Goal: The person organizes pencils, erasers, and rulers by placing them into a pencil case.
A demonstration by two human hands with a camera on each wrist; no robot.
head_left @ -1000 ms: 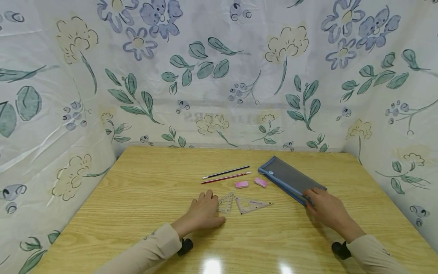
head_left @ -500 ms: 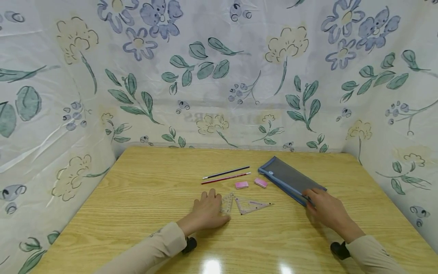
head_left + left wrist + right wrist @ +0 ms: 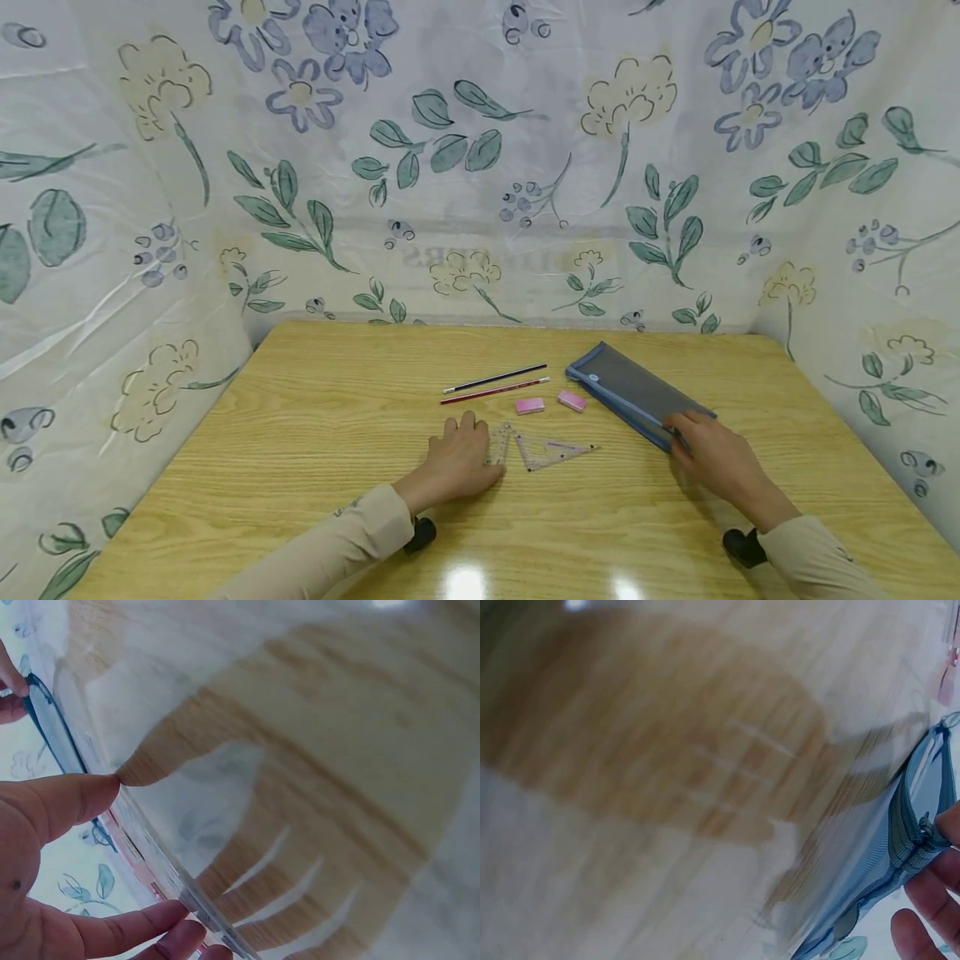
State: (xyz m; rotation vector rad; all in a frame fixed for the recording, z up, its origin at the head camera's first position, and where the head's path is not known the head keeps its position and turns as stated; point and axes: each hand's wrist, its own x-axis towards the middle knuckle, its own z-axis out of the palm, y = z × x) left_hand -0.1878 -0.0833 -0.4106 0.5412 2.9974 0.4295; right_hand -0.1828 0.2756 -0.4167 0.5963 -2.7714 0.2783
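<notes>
My left hand (image 3: 459, 460) reaches down over a clear set square (image 3: 498, 443), partly covering it. In the left wrist view, the thumb (image 3: 82, 801) and fingertips touch the table around this set square's thin edge (image 3: 169, 859), fairly straight and spread apart. A second, longer clear set square (image 3: 551, 452) lies just to its right. My right hand (image 3: 720, 462) pinches the near end of a blue-edged grey mesh pencil case (image 3: 637, 387). Its zip (image 3: 911, 847) shows in the right wrist view, with the mouth parted beside my fingers.
Two pink-sleeved erasers (image 3: 529, 406) lie behind the set squares. Farther back are a dark pencil (image 3: 495, 379) and a red pencil (image 3: 495, 391). Floral cloth (image 3: 480, 208) rises behind and beside the wooden table (image 3: 337, 375).
My left hand has slid a little to the right, farther over the nearer set square, covering more of it. The right hand and pencil case stay in place.
</notes>
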